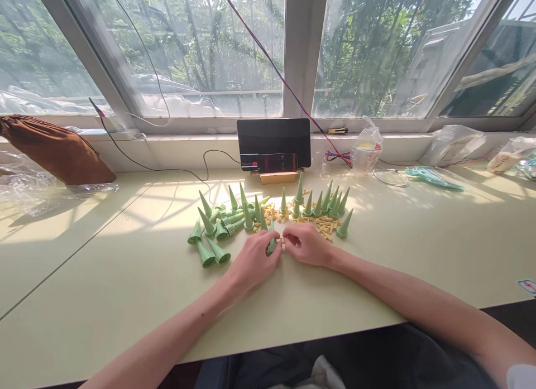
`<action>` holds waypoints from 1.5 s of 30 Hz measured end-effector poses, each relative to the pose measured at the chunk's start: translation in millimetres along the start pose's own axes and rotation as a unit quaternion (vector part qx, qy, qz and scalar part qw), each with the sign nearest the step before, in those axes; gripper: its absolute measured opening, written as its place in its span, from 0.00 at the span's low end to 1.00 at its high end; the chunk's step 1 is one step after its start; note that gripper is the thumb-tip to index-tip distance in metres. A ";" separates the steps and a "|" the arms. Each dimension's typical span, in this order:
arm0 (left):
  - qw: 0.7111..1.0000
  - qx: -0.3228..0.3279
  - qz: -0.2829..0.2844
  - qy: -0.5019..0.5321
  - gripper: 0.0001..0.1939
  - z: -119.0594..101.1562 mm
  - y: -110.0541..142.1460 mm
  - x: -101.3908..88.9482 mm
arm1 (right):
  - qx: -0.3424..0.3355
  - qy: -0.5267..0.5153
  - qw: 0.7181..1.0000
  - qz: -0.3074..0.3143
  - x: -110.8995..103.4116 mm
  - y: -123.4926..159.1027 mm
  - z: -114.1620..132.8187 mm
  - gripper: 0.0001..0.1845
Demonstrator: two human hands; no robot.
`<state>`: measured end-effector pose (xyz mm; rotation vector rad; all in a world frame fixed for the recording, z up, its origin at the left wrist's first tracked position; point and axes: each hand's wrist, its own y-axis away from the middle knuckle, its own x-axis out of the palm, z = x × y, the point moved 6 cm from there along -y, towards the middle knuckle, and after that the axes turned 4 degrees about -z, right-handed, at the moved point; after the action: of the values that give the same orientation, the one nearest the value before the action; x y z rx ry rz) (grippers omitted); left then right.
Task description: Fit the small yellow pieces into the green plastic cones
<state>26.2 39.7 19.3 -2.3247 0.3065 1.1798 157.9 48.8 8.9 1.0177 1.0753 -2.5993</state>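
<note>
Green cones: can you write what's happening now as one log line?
left hand: holds green cone | right hand: fingertips close by, grip unclear | other cones: some upright, some lying | yellow pieces: scattered beyond hands

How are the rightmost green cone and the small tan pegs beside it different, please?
The cone is green, the pegs yellowish tan. The cone stands point up on its wide base; the pegs lie scattered. The cone is much bigger than any one peg. Both rest on the table.

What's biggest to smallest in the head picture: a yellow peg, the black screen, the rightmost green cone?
1. Black screen
2. Rightmost green cone
3. Yellow peg
</note>
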 end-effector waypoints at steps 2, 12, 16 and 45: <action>1.000 -0.001 0.001 -0.002 0.14 0.3 -0.1 0.1 | 0.001 -0.001 1.000 0.000 0.0 -0.1 -0.1 0.08; 1.000 -0.005 -0.003 -0.004 0.14 0.1 -0.4 -0.5 | -0.002 -0.005 1.000 -0.006 -2.9 -1.2 3.4 0.08; 1.000 -0.007 0.000 -0.004 0.13 0.3 -0.3 -0.2 | 0.001 -0.007 1.000 -0.002 -3.0 -1.3 3.8 0.08; 1.000 0.006 0.021 -0.001 0.12 -2.2 -0.4 -0.1 | -0.005 -0.004 1.000 0.007 -0.2 1.0 1.7 0.09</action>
<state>27.8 38.9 20.6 -2.3169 0.3609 1.1976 157.5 46.9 9.3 1.0077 1.0751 -2.5814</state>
